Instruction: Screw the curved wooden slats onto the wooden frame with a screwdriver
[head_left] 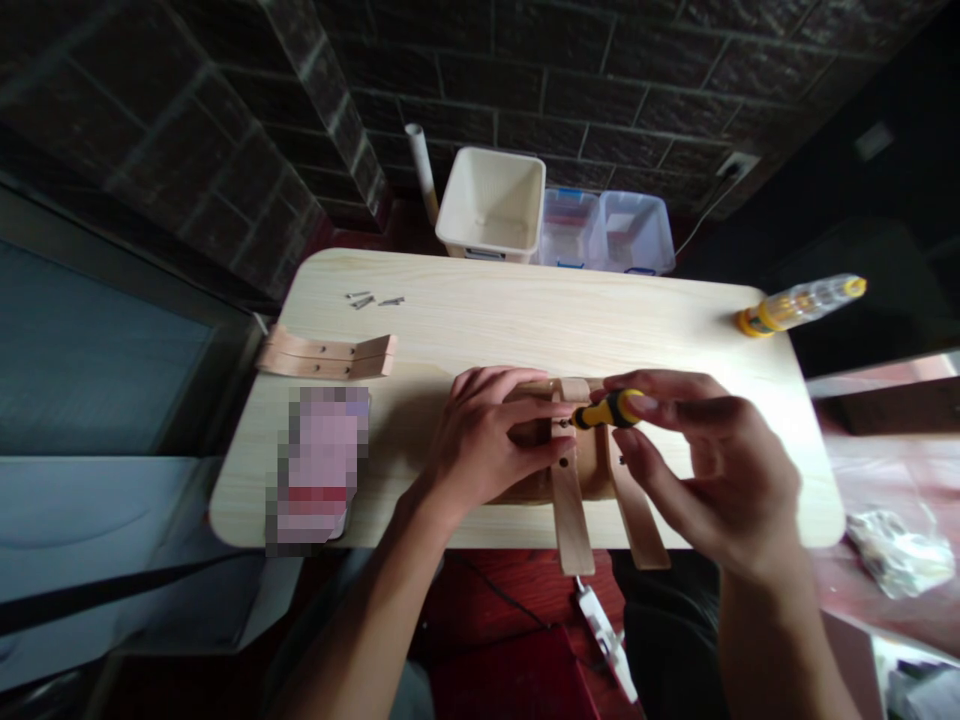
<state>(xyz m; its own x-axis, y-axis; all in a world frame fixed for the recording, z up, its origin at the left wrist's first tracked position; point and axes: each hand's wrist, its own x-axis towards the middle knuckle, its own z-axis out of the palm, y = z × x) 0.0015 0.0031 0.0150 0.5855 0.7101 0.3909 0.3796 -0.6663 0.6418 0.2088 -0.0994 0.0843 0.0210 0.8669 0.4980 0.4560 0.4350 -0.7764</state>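
A wooden board [592, 480] lies on the table with two curved wooden strips across it. The left strip [571, 525] and the right strip [641, 525] both reach past the table's front edge. My left hand [480, 435] grips the board from the left, its index finger and thumb on either side of a dark screw in the left strip. In my right hand [720, 460] is a yellow-and-black screwdriver [604, 411], tilted, its tip by that screw; whether it touches is too small to tell. One dark hole [563, 462] shows nearer me.
Several loose screws [364, 300] lie at the back left. Further wooden strips [330, 355] and a blurred-out phone-shaped object [322, 465] are on the left. A clear-topped yellow screwdriver case [799, 305] stands at the right edge. Bins [491, 200] are behind the table.
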